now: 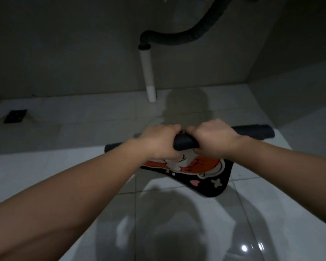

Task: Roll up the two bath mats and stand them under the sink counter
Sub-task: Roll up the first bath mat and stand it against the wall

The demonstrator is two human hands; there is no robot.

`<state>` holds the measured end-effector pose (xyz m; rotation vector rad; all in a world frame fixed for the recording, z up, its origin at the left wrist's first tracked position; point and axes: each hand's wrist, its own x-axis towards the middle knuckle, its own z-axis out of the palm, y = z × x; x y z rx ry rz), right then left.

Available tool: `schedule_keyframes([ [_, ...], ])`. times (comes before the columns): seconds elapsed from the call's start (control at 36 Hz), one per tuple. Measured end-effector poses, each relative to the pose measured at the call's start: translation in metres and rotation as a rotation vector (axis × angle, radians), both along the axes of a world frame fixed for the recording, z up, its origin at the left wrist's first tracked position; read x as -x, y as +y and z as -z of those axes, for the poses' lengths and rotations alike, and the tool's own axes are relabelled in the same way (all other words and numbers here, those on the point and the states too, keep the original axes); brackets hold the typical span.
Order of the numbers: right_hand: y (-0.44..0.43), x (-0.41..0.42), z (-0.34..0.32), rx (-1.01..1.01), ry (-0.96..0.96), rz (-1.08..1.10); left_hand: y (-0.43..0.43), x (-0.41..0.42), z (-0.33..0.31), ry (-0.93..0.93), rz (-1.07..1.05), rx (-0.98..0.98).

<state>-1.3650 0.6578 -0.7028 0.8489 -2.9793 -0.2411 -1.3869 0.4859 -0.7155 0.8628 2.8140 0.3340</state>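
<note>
Black rubbery backing on bath mat (211, 172) looked soft, floppy; left hand (158, 142) and right hand (213, 140) both clenched on roll's (252, 131) middle; ends likely sag.

Both forearms hide part of the bath mat (211, 178).

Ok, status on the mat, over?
Left hand and right hand both clamped on the bath mat, side by side. Partly rolled, patterned end flat on the floor. White drain pipe stands ahead.
</note>
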Motion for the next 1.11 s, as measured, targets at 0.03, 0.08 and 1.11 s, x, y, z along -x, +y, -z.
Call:
schedule_keyframes([
  [0.03,0.002,-0.001,0.005,-0.002,0.106,-0.079,-0.002,0.003,0.0,-0.11,-0.03,-0.023],
  [0.08,0.006,-0.001,0.012,0.019,0.254,-0.169,-0.003,0.006,0.001,-0.226,-0.056,-0.054],
  [1.11,0.005,0.003,0.004,0.104,-0.267,0.179,0.005,-0.007,0.018,0.313,0.06,0.067],
])
